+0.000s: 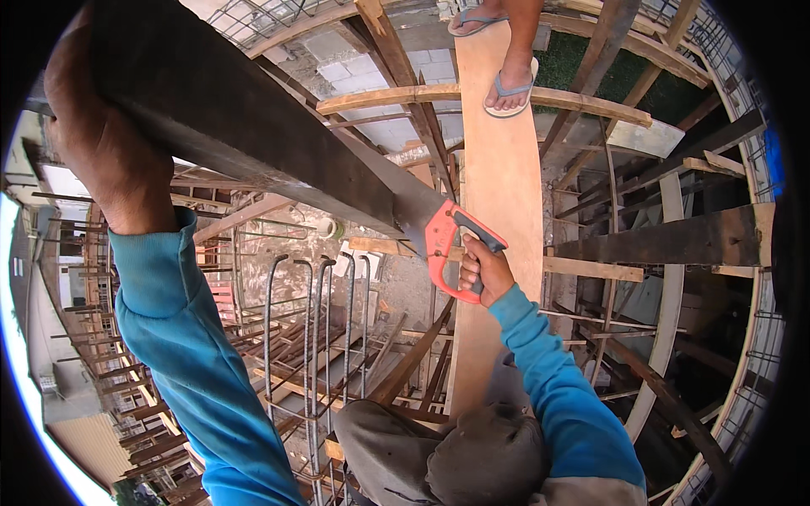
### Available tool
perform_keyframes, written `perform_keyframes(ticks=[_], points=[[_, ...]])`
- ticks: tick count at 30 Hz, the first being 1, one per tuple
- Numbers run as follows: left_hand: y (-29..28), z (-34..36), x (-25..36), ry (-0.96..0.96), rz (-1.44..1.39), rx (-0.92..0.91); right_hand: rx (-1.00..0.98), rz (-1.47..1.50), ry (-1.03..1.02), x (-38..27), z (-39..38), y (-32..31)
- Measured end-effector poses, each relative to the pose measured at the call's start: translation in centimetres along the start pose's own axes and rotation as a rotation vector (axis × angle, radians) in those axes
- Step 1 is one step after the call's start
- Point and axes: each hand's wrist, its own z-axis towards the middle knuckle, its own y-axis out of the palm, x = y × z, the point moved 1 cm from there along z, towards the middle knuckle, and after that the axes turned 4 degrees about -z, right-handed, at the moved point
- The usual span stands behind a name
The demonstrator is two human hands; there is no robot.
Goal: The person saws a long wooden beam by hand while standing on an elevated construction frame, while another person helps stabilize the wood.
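A long dark timber beam (253, 126) slants from the upper left toward the middle of the view. My left hand (110, 160) grips its near side at the upper left; the fingertips are hidden by the wood. In my right hand (489, 270) is a handsaw (440, 232) with a red and black handle, my fingers closed around the grip. The grey blade points up and left, lying against the beam's lower end. Part of the blade is hidden, so I cannot tell how deep it sits in the wood.
Beneath the saw runs a pale plank (502, 169); another person's foot in a flip-flop (510, 93) stands on its far part. Upright bent steel bars (316, 337) rise left of my knees. Timber braces, a dark beam (666, 239) at right, and the ground far below surround me.
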Motion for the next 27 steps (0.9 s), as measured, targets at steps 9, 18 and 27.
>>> perform_keyframes(ticks=[9, 18, 27], points=[[0.1, -0.1, -0.1, -0.041, -0.066, 0.03, 0.17, -0.096, 0.06, 4.6, -9.7, -9.9], [-0.4, -0.1, 0.1, 0.15, 0.099, -0.083, -0.188, 0.029, -0.093, 1.2, 6.9, -0.1], [-1.6, 0.3, -1.7, 0.15, 0.08, -0.135, 0.139, -0.111, 0.016, 2.6, -7.2, -7.2]])
